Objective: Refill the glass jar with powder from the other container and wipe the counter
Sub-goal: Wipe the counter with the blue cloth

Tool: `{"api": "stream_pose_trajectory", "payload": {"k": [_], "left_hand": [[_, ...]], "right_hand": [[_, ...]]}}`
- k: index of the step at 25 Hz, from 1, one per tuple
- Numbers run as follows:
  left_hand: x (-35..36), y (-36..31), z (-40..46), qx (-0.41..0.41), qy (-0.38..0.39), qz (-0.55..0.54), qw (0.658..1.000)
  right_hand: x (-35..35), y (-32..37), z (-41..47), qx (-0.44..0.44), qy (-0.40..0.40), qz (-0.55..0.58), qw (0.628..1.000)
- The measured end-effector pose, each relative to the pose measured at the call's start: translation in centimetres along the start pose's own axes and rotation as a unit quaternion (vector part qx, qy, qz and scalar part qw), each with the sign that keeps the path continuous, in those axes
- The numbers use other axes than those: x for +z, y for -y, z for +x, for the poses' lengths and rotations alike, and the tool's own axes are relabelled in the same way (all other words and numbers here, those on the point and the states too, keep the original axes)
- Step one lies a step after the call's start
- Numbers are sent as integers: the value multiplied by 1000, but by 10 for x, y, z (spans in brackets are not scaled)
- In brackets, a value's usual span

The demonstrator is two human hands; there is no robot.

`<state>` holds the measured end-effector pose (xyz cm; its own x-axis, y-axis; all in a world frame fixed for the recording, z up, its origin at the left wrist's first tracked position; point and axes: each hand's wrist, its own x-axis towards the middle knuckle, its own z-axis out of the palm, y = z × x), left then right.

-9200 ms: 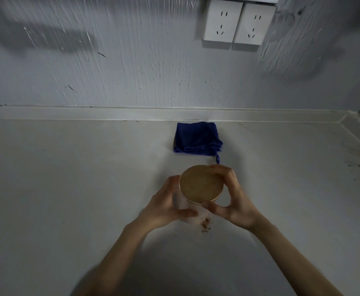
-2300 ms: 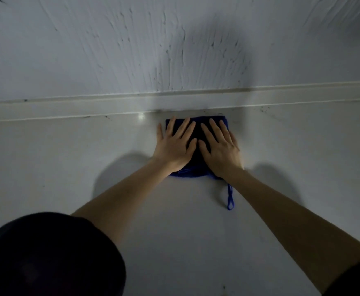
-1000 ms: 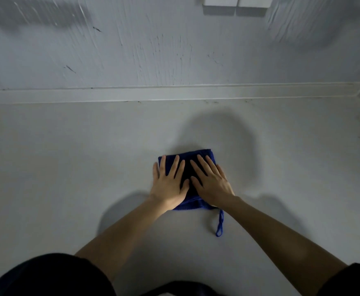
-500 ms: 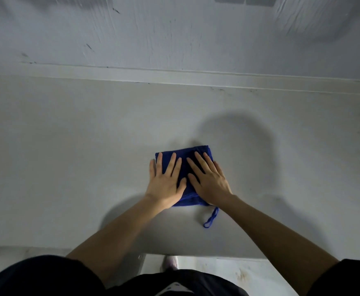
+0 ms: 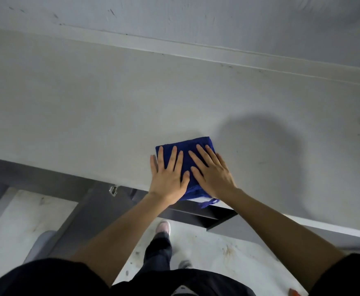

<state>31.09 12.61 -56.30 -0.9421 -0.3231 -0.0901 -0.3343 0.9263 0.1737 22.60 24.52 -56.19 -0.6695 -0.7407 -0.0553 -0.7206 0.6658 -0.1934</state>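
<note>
Now, step: wiping the counter; the refill part looks finished, judging by the absence of any jar or container in view.
Cloth: a folded blue cloth [image 5: 186,159] lies at the counter's [image 5: 89,107] near edge, at about 5 o'clock from the middle of the view; its lower hem and a small loop hang just over the lip.
Left hand: the left hand [image 5: 168,178] lies flat on the cloth's left half, fingers spread wide and straight, gripping nothing, its outermost finger on bare counter.
Right hand: the right hand [image 5: 212,174] lies flat on the right half, fingers spread, pointing toward 11 o'clock, pressing rather than holding.
Counter: pale and mostly bare; a few dark specks sit near the right edge at 3 o'clock, well apart from the cloth.
Below: a dark frame, pale floor and the person's legs show under the edge.
Next move: probably lift or push the cloth back toward 12 o'clock before more of it slides off, then sweep toward the specks at 3 o'clock.
Risk: crumbs may drop to the floor.
</note>
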Motion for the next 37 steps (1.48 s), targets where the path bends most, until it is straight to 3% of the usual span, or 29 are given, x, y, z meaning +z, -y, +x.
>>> {"api": "stream_pose_trajectory", "payload": {"k": [7,17,23,37], "left_hand": [[14,-32,-39,10,-55,-9,998],[23,-59,-44,15,-28,24,999],[18,-79,-7,39,3,24,999],[7,-72,123,104,-22,-6,994]], "right_hand": [[3,-8,-46,-5,-16,-5,1000],[4,-19,-73,23,-61,5,998],[2,-40,-63,83,-103,-5,991],[-12,-88,44,135,-114,36,984]]}}
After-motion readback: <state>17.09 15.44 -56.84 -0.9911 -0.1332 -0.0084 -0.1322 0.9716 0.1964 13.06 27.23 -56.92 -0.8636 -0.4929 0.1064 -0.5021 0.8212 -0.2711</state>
